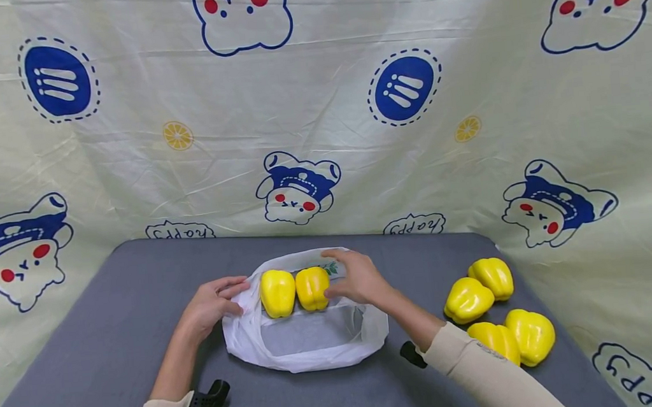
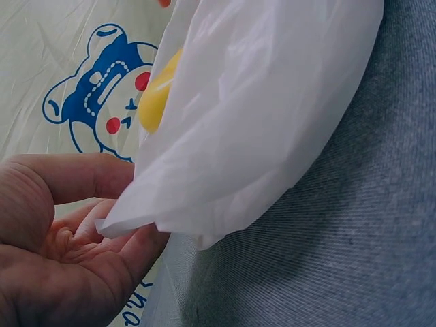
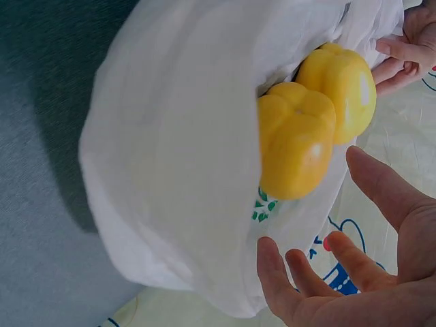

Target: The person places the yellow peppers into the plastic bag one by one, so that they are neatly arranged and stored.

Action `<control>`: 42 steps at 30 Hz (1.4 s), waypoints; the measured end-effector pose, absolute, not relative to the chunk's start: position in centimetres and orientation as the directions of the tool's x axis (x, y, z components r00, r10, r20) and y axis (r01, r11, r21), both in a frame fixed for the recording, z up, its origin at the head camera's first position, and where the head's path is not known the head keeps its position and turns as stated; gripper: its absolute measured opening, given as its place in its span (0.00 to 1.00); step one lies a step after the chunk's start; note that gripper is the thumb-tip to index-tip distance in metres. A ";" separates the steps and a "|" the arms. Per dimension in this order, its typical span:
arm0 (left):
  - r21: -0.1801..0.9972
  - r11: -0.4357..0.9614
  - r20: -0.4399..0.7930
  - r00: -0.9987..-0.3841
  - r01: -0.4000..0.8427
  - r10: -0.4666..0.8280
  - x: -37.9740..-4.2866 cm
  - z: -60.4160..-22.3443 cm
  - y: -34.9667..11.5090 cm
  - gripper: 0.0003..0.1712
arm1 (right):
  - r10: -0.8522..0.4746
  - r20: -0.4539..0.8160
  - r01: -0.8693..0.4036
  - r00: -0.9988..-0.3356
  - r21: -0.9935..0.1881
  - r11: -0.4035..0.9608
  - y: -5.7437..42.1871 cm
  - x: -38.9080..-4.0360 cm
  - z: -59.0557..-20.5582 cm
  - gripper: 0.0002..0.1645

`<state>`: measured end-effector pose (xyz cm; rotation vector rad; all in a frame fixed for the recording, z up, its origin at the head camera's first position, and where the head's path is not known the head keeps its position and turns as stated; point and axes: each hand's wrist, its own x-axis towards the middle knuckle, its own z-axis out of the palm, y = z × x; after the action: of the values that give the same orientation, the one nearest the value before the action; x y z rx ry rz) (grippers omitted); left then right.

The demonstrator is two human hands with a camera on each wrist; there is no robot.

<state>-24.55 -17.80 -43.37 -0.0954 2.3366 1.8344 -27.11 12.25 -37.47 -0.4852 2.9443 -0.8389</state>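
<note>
A white plastic bag [image 1: 315,361] lies with its mouth spread wide. Two yellow bell peppers, a left one [image 1: 278,293] and a right one [image 1: 312,289], sit side by side at the far part of its opening. My left hand [image 1: 210,305] rests at the bag's left edge; in the left wrist view its fingers [image 2: 139,255] lie partly behind the loose plastic. Spread fingers mark my right hand [image 1: 357,277] at the far right rim, its thumb close to the right pepper. In the right wrist view that hand [image 3: 368,272] holds nothing.
Several more yellow bell peppers [image 1: 530,337] lie at the right of the grey-covered table [image 1: 140,320], partly hidden behind my right sleeve [image 1: 483,370]. A printed curtain [image 1: 319,114] hangs behind the far table edge.
</note>
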 end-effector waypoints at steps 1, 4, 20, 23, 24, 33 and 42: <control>0.958 0.242 -0.172 -0.984 -0.155 0.054 -24.5 -43.4 -17.8 0.39 | -0.303 0.049 -0.283 -0.952 -0.522 0.804 12.5 -27.0 -37.4 0.45; 0.959 0.237 -0.175 -0.983 -0.157 0.055 -24.4 -43.4 -17.8 0.38 | -0.293 0.062 -0.280 -0.954 -0.530 0.800 13.2 -26.9 -37.1 0.44; 0.954 0.242 -0.194 -0.980 -0.175 0.054 -24.7 -43.2 -17.7 0.38 | -0.248 0.127 -0.278 -0.960 -0.512 0.813 17.6 -25.8 -35.5 0.43; 0.955 0.239 -0.194 -0.980 -0.176 0.054 -24.7 -43.2 -17.6 0.38 | -0.236 0.132 -0.270 -0.963 -0.498 0.824 18.7 -25.6 -35.3 0.43; 0.955 0.241 -0.192 -0.980 -0.173 0.058 -24.7 -43.2 -17.6 0.38 | -0.231 0.132 -0.266 -0.964 -0.495 0.827 19.0 -25.6 -35.3 0.43; 0.953 0.244 -0.195 -0.979 -0.178 0.049 -24.6 -43.4 -17.7 0.37 | -0.212 0.140 -0.254 -0.967 -0.490 0.834 22.1 -25.0 -35.1 0.44; 0.956 0.245 -0.182 -0.982 -0.164 0.054 -24.6 -43.4 -17.9 0.37 | -0.205 0.157 -0.255 -0.966 -0.460 0.851 24.8 -24.7 -34.9 0.44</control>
<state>-24.63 -17.91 -43.38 -0.1041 2.3324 1.8258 -24.70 24.75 -34.94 -0.3893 3.1202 -0.7978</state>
